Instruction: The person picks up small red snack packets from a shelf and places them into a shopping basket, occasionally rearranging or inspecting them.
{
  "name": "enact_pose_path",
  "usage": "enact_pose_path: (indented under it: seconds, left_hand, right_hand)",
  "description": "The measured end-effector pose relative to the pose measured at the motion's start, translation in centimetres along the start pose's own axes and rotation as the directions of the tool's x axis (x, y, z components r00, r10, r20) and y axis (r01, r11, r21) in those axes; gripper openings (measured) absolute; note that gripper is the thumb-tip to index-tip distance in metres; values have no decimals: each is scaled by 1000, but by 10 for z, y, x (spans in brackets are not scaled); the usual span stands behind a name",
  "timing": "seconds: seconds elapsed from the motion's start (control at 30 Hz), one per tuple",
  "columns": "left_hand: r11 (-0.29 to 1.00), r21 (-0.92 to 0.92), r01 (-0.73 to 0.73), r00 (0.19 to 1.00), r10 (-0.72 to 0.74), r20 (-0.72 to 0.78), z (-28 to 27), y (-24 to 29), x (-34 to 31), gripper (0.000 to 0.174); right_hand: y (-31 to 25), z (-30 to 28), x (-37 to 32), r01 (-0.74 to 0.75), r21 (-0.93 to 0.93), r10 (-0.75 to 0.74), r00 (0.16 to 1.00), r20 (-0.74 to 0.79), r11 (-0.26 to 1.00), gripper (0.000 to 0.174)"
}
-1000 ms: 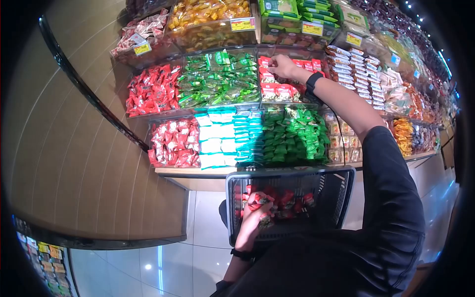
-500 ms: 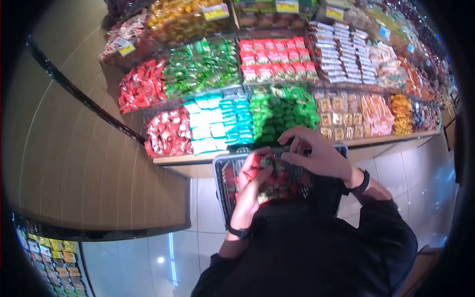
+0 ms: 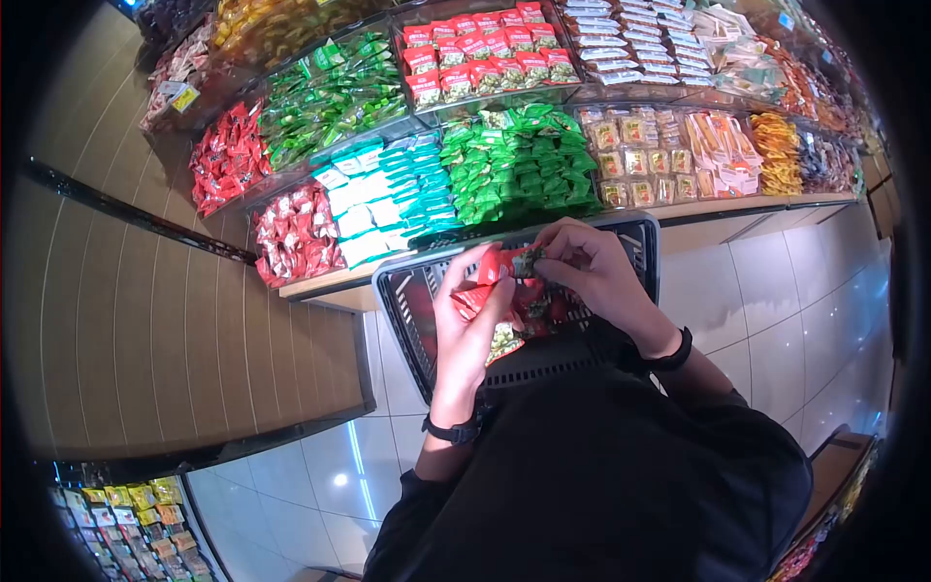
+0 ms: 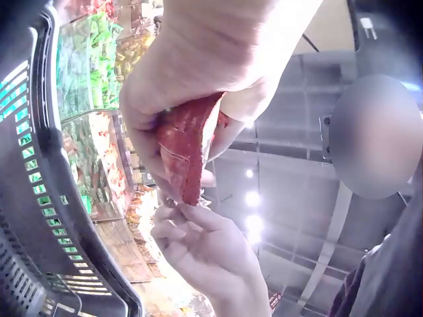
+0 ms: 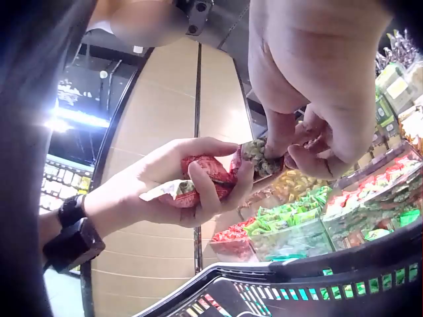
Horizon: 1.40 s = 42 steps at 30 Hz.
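Above the dark basket (image 3: 390, 281), my left hand (image 3: 464, 335) grips several red packets (image 3: 472, 299) between thumb and fingers. In the right wrist view the left hand (image 5: 192, 178) has its fingers curled round the red packets (image 5: 210, 169). My right hand (image 3: 603, 276) pinches the edge of a red packet with a green, nut-patterned part (image 3: 529, 260), which the left fingers also touch. From the right wrist, thumb and fingers of the right hand (image 5: 317, 86) meet at that packet (image 5: 259, 157). More red packets (image 3: 543, 308) lie in the basket, partly hidden by the hands.
Beyond the basket, shelf bins hold green packets (image 3: 519, 165), teal packets (image 3: 417, 184), red packets (image 3: 490, 48) and small clear packs (image 3: 635, 160). A wooden panel (image 3: 194, 320) stands at the left. Tiled floor (image 3: 766, 281) shows at the right.
The right hand has come down from the red packet bin to the left hand, then onto the packet there. The left hand has risen out of the basket with red packets. The head view has shifted.
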State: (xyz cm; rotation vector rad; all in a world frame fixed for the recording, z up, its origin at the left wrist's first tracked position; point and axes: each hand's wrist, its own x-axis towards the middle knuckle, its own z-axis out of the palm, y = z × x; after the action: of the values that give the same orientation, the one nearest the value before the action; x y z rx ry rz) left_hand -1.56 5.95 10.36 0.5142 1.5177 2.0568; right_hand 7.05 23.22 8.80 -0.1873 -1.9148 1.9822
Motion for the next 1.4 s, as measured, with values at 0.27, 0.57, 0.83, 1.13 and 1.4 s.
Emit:
enact_pose_path:
  seconds: [0.27,0.57,0.83,1.13,1.4]
  left_hand:
    - [999,49,-16,996,20,-89,-17,-22,9,10]
    - [983,142,-116,957,149,-249,-14,-30,10,7]
    - [940,322,-115,984,153,-95,-34,-19,7,3]
    - [988,155,10,997,2,-76,-34,-26,2,26]
    - [970,232,77,996,-88,35,-42,-35,-3,16]
  right_hand:
    - [-11,-3,-7,-202,21,197,970,145,979,13]
    - [5,10,-5,-246,-45,250,945,210,968,16]
    - [-6,6,0,-86,-302,154,965,211,950,28]
    - [19,25,1,-257,48,252,963,98,965,18]
    - [9,19,2,-367,35,357,920,164,929,14]
